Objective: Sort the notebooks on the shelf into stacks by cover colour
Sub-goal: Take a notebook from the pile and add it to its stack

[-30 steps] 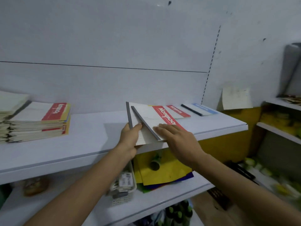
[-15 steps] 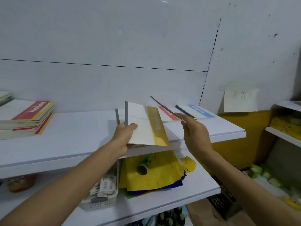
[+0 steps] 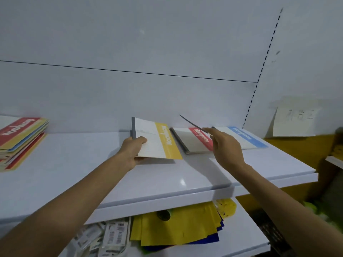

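Upper shelf (image 3: 74, 173), white, runs the full width of the view.

Far left: stack of notebooks (image 3: 20, 140) lying flat on the shelf. The top cover has a red band, and yellow, blue and red cover edges show below it, mixed.

Centre-left: left hand (image 3: 132, 151) grips the yellow-banded notebook (image 3: 157, 141) at its near left corner, thumb on top of the cover, fingers underneath. The grey spine faces left. The notebook is over the shelf and throws a shadow under its near edge. Cannot tell whether the far edge touches the shelf.

Centre: red-banded notebook (image 3: 194, 141) lies flat on the shelf, just beside the yellow one and not touching it. Its right part is hidden behind the right hand.

Centre-right: right hand (image 3: 224, 147), back to the camera, pinches a thin notebook (image 3: 193, 124) seen edge-on. It is tilted and held in the air above the red-banded one. Cover colour not readable from this angle.

Right: blue-banded notebook (image 3: 245, 138) lies flat at the back of the shelf, partly behind the right hand.

Far right: paper note (image 3: 295, 119) stuck on the wall, writing blurred.

Lower shelf (image 3: 241, 229): yellow paper sheets (image 3: 176, 225) over blue ones, with a tray of printed tags (image 3: 111, 236) to their left.
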`<state>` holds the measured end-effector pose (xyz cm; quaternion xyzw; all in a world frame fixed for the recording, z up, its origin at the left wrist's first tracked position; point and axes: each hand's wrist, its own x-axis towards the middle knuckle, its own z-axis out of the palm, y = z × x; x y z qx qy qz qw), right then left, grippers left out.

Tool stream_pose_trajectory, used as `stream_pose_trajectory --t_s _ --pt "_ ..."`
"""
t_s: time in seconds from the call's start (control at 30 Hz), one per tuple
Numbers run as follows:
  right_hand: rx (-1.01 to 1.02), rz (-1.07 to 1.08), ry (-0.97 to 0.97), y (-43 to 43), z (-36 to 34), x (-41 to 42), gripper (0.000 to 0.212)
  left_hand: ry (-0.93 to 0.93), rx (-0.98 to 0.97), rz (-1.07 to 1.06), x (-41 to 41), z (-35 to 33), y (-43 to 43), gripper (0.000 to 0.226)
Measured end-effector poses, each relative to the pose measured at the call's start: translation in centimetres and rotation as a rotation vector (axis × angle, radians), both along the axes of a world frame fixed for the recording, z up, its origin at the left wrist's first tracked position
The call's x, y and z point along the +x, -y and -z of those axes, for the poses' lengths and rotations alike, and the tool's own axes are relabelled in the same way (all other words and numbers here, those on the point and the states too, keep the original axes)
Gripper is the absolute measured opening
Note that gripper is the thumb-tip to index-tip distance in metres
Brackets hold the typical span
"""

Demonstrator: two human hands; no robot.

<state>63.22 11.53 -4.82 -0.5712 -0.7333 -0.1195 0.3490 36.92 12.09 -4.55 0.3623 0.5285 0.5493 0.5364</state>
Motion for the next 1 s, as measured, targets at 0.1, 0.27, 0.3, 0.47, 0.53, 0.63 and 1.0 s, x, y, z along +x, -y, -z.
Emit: stream_pose_trajectory --t_s 0.1,0.27,0.3,0.47,0.53,0.63,1.0 --pt "-0.045 -0.011 0.091 -3.2 0.6 -0.3 0.041 0.001 -0.027 -0.016 -0.2 0.2 -1.3 0.031" --pt "-0.275 -0.08 0.281 -6.8 1.7 0.0 0.039 -0.052 -0.048 -0.058 -0.4 0.3 -3.1 0.034" --pt "-0.336 -0.112 0.314 -7.1 1.8 0.1 0.038 -0.055 -0.052 -0.064 -0.4 0.3 -3.3 0.035" --pt "-0.378 -0.257 0.345 -8.7 2.4 1.2 0.046 -0.083 -0.079 -0.096 0.1 0.2 -4.2 0.035" --pt "-0.358 -0.306 0.317 -9.0 3.0 1.6 0.058 -0.102 -0.102 -0.092 0.3 0.3 -4.5 0.035" --pt "-0.342 -0.37 0.237 -9.3 4.1 1.9 0.082 -0.144 -0.105 -0.081 0.0 0.5 -4.9 0.034" --pt "-0.325 -0.366 0.162 -9.5 4.3 2.0 0.077 -1.521 0.351 0.14 0.7 2.9 -4.0 0.074"
